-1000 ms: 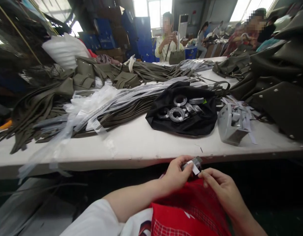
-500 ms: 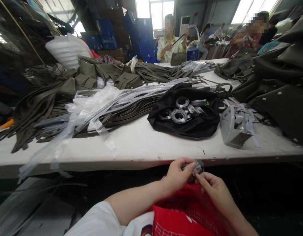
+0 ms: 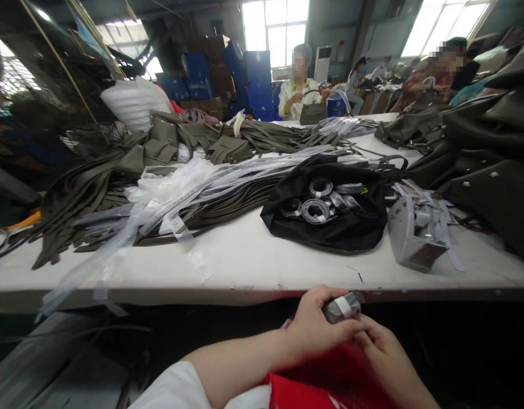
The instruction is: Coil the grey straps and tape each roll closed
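My left hand (image 3: 317, 321) is wrapped round a small coiled strap (image 3: 343, 307) in clear plastic, with a white band across it. My right hand (image 3: 378, 335) is closed at the coil's right end, its fingertips against my left thumb; part of its grip is hidden. Both hands are in front of the table's near edge, above my red apron (image 3: 325, 383). Beyond them, similar plastic-wrapped coils (image 3: 316, 211) lie on a black cloth bag (image 3: 342, 236).
On the white table (image 3: 231, 258), a grey tape dispenser (image 3: 415, 233) stands right of the bag. Dark straps (image 3: 231, 196) and plastic-sleeved strips (image 3: 159, 199) spread across the left. Dark leather pieces (image 3: 491, 182) pile up at right. A person (image 3: 302, 91) handles a bag across the table.
The coil has turned in my hands, so its white band now faces up. My left thumb has shifted right towards my right fingers. The camera view has tilted slightly up.
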